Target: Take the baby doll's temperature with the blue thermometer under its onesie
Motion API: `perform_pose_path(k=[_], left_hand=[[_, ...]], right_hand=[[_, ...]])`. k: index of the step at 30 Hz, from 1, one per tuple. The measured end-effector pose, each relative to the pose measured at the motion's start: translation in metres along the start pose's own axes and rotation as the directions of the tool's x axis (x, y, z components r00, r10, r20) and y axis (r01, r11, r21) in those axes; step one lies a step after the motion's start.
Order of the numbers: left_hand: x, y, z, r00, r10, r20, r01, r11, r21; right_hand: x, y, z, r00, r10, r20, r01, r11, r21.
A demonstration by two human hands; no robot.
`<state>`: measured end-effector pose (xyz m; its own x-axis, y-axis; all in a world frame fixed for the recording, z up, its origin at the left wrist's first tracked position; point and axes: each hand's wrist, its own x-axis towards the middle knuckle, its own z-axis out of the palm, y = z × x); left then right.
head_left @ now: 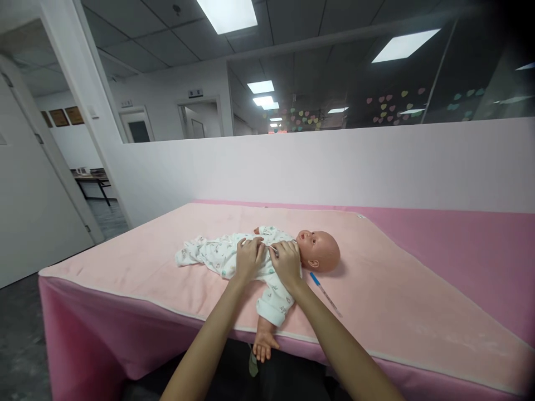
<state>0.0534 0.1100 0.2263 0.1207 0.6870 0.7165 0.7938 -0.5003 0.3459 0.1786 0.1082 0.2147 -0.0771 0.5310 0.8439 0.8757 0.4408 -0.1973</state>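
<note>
Item: one baby doll (266,272), on its back at the centre of the frame, on a peach mat (401,301) over a pink-covered worktop (455,245); long axis running across the frame, bare head (324,252) to the right, covered feet to the left, near arm (264,337) pointing down toward the lower edge, its open palm past the mat's border. Dressing: one white printed garment (219,253), its front directly under both hands. Hands, two, bare, entering from the lower edge: left hand (249,258) on the belly side, nearer the legs; right hand (286,259) on the upper chest, nearer the head, just left of the chin. Grip, both: fingers bent, tips turned in toward each other, only a narrow gap between the two hands; a pale strip shows in that gap, but whether either grip is closed on it or on the cloth cannot be told. Governing relation, as judged: the garment front lies below and between the fingertips, the hands set side by side along the doll's length. Adjacent: one slender blue-ended stick (325,293), aslant below the head, just beside the right forearm, apart from both hands
</note>
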Motion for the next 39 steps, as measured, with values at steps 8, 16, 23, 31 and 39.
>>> perform_pose_path(k=[8,16,23,31,39], left_hand=[[-0.006,-0.022,-0.013,0.996,-0.055,-0.077,0.061,0.995,0.078],[-0.014,-0.018,-0.011,0.971,-0.113,-0.212,0.105,0.993,-0.05],[-0.014,-0.019,-0.01,0.937,-0.194,-0.289,0.134,0.968,-0.214],[-0.013,-0.018,-0.009,0.956,-0.236,-0.172,0.177,0.936,-0.304],[-0.013,-0.015,-0.011,0.954,-0.253,-0.158,0.179,0.908,-0.379]], right_hand=[[0.004,-0.007,-0.002,0.999,-0.037,-0.039,0.039,0.997,0.065],[0.023,-0.039,0.02,0.984,-0.176,0.018,0.17,0.97,0.176],[0.01,-0.038,0.03,0.998,-0.033,0.047,0.017,0.95,0.312],[0.01,-0.039,0.026,0.998,-0.064,0.027,0.054,0.959,0.278],[0.008,-0.036,0.027,0.991,-0.113,0.07,0.092,0.962,0.258]])
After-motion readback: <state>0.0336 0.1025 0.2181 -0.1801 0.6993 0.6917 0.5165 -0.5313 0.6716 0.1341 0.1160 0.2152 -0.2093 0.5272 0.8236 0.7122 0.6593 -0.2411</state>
